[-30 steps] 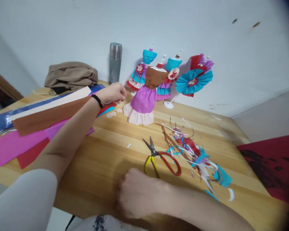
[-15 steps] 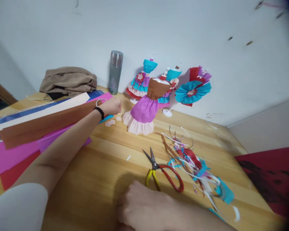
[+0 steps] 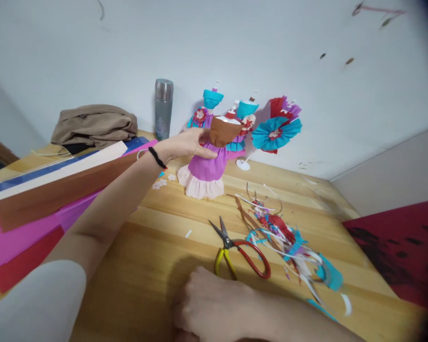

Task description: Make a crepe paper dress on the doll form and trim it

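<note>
My left hand (image 3: 189, 143) is at the waist of a small dress form wearing a paper dress (image 3: 209, 164). Its thumb lies across the front and its fingers go behind, partly hidden. The dress has a brown top, a purple skirt and a pale pink ruffled hem, and it stands on the table. My right hand (image 3: 214, 304) rests low in front, curled closed; its fingertips are out of sight, so I cannot tell what they hold. Just beyond it lie scissors (image 3: 228, 243) with blades apart, one handle red and one yellow.
Behind stand other small paper dresses (image 3: 213, 99) and a blue pleated paper fan flower (image 3: 276, 134). A flask (image 3: 163, 109) and a brown cloth (image 3: 96, 124) sit at the back left. Coloured paper sheets (image 3: 57, 187) lie left, paper scraps (image 3: 281, 228) right. Small paper flowers (image 3: 160, 184) lie near the dress.
My left hand has moved right from beside the paper sheets to the dress's waist, opening from a fist and closing round it. The right hand stays put. The view has shifted slightly.
</note>
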The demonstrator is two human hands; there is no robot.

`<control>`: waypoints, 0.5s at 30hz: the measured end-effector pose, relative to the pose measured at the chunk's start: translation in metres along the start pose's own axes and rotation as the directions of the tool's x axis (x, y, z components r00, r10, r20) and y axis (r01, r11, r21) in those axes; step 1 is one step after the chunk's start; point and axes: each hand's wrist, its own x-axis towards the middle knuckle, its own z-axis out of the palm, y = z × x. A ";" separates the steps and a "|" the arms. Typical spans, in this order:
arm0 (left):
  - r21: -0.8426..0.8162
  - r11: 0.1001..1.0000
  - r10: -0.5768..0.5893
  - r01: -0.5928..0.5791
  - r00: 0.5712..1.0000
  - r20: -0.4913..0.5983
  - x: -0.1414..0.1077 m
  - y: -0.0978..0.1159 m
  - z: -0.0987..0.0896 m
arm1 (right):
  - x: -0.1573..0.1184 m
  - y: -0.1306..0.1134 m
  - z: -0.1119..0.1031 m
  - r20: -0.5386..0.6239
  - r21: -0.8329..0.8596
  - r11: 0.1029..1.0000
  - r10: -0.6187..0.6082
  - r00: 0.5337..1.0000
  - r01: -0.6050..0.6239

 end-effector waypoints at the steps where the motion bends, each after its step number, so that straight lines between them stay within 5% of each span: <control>1: -0.005 1.000 -0.021 0.021 1.000 -0.013 0.003 -0.002 0.004 | 0.000 -0.001 -0.002 0.011 -0.004 1.000 0.010 1.000 -0.010; 7: -0.030 0.997 -0.079 0.074 0.968 -0.239 0.003 0.011 0.025 | -0.002 -0.002 -0.007 0.009 0.000 0.999 0.040 0.999 -0.040; 12: 0.104 0.969 -0.135 0.224 0.833 -0.536 -0.002 0.027 0.032 | -0.004 0.001 -0.008 -0.020 0.024 1.000 0.013 1.000 -0.013; 15: 0.143 0.949 -0.145 0.280 0.793 -0.591 -0.003 0.025 0.039 | -0.005 0.000 -0.005 -0.043 0.024 1.000 -0.009 0.999 0.010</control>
